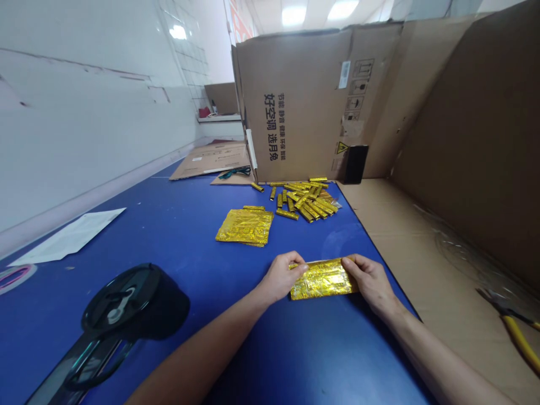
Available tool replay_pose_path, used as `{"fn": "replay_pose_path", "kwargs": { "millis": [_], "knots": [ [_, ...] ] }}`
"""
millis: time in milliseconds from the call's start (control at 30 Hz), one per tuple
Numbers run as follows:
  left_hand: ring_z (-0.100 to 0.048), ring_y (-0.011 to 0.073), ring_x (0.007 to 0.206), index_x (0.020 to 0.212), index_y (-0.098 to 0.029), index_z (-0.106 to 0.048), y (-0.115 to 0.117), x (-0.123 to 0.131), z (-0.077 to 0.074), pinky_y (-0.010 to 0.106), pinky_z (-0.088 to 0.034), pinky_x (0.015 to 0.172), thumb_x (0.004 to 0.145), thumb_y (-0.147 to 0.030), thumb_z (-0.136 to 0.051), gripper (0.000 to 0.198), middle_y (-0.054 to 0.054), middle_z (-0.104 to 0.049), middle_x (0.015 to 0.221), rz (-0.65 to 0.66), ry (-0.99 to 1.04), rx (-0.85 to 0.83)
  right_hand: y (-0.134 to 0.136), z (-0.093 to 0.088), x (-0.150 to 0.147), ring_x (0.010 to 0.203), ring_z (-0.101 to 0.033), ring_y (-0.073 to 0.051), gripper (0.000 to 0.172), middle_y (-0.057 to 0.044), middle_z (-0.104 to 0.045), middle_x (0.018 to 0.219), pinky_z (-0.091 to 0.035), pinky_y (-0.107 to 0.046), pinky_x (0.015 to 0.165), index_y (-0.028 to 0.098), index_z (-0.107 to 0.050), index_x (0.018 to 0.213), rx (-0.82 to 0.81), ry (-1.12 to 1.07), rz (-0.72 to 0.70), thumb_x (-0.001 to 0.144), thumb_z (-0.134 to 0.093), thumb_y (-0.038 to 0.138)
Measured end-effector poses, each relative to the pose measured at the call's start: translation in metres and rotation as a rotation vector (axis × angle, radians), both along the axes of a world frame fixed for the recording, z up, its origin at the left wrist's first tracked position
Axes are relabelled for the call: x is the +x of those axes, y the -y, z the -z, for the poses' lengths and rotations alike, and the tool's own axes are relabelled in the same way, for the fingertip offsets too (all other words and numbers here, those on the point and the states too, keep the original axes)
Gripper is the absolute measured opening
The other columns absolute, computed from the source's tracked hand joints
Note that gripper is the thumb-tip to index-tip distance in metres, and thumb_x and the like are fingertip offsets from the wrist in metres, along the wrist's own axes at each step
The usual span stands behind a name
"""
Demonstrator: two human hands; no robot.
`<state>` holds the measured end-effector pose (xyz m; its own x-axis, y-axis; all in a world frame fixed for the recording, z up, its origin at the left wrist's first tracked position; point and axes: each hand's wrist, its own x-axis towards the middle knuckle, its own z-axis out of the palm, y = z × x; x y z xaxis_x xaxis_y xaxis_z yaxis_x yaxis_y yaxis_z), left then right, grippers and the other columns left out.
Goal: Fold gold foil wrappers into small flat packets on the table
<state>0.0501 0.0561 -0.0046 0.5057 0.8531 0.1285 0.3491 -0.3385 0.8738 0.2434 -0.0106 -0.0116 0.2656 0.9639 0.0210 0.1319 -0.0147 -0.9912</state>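
A shiny gold foil sheet [324, 280], flat and roughly rectangular, is held just above the blue table between both hands. My left hand [282, 277] pinches its upper left corner between thumb and fingers. At the other end, my right hand [371, 280] grips the right edge, thumb on top and fingers behind. Beyond the hands lies a stack of similar gold foil sheets [244, 226]. Farther back and to the right is a loose pile of small gold foil rolls [310, 199], some scattered around it.
A black lidded mug [135, 304] stands at left on the blue table [198, 264], near white paper [70, 236]. Large cardboard [312, 107] walls the back and right, with a black rectangular object [355, 164] against it. Yellow-handled pliers [517, 334] lie at right.
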Motion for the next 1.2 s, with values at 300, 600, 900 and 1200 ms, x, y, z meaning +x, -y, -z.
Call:
{"fn": "replay_pose_path", "kwargs": {
  "millis": [300, 600, 900, 1200],
  "knots": [
    [-0.047, 0.0110, 0.059, 0.066, -0.015, -0.051, 0.007, 0.007, 0.006, 0.020, -0.036, 0.055, 0.076, -0.026, -0.043, 0.017, -0.003, -0.051, 0.060, -0.183, 0.019, 0.055, 0.004, 0.003, -0.012, 0.049, -0.042, -0.011, 0.031, 0.004, -0.046, 0.054, -0.036, -0.022, 0.046, 0.017, -0.052, 0.068, 0.078, 0.069, 0.103, 0.073, -0.050, 0.048],
    [-0.048, 0.0101, 0.057, 0.070, -0.017, -0.051, 0.017, 0.008, -0.008, 0.020, -0.034, 0.056, 0.080, -0.022, -0.040, 0.017, -0.004, -0.051, 0.060, -0.176, -0.106, 0.188, 0.003, 0.004, -0.011, 0.048, -0.043, -0.012, 0.035, 0.003, -0.047, 0.053, -0.036, -0.023, 0.044, 0.018, -0.050, 0.067, 0.041, 0.256, 0.136, 0.077, -0.039, 0.050],
    [-0.055, 0.0197, 0.079, 0.087, -0.016, -0.054, 0.015, 0.005, -0.007, 0.032, -0.040, 0.072, 0.083, -0.023, -0.038, 0.017, 0.007, -0.059, 0.083, -0.185, -0.317, 0.347, 0.002, -0.005, -0.010, 0.047, -0.041, -0.013, 0.031, 0.002, -0.046, 0.049, -0.025, -0.024, 0.047, 0.022, -0.045, 0.060, -0.116, 0.778, 0.188, 0.081, -0.035, 0.042],
    [-0.012, 0.0243, 0.128, 0.132, -0.011, -0.023, 0.047, 0.016, -0.002, 0.038, -0.017, 0.103, 0.081, -0.055, -0.036, 0.069, 0.012, -0.023, 0.138, 0.410, -0.502, 0.553, 0.001, -0.013, -0.013, 0.054, -0.055, -0.016, 0.029, -0.004, -0.061, 0.060, -0.024, -0.023, 0.046, 0.021, -0.051, 0.069, -0.275, 1.116, 0.139, 0.086, -0.030, 0.032]
  ]
}}
